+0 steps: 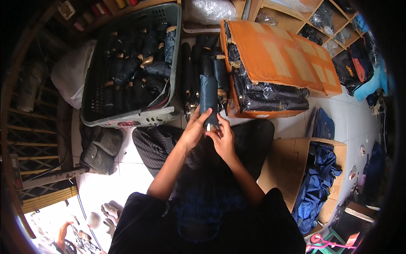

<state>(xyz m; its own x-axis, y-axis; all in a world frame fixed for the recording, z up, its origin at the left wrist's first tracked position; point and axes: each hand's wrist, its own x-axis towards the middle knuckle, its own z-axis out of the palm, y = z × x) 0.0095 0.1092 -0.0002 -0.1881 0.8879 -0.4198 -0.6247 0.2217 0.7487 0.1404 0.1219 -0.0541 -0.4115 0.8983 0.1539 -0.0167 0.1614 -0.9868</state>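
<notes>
A folded dark blue umbrella (208, 95) points away from me above my lap, its pale, shiny handle end toward me. My left hand (196, 130) is closed round its lower left side, thumb lying along the cloth. The fingers of my right hand (222, 136) pinch the handle end from the right. Just beyond, more folded dark umbrellas (194, 63) lie on the floor between a basket and a carton. The grey-green plastic basket (175, 51) at the left holds many folded dark umbrellas with tan handle ends.
An orange cardboard carton (275, 51) at the right holds plastic-wrapped dark packs (275, 99). Nearer right, an open brown box (284, 165) contains crumpled blue cloth (315, 186). Wooden shelves (292, 17) stand behind. A grey bag (103, 148) lies left of my knee. A white sack (74, 74) leans beside the basket.
</notes>
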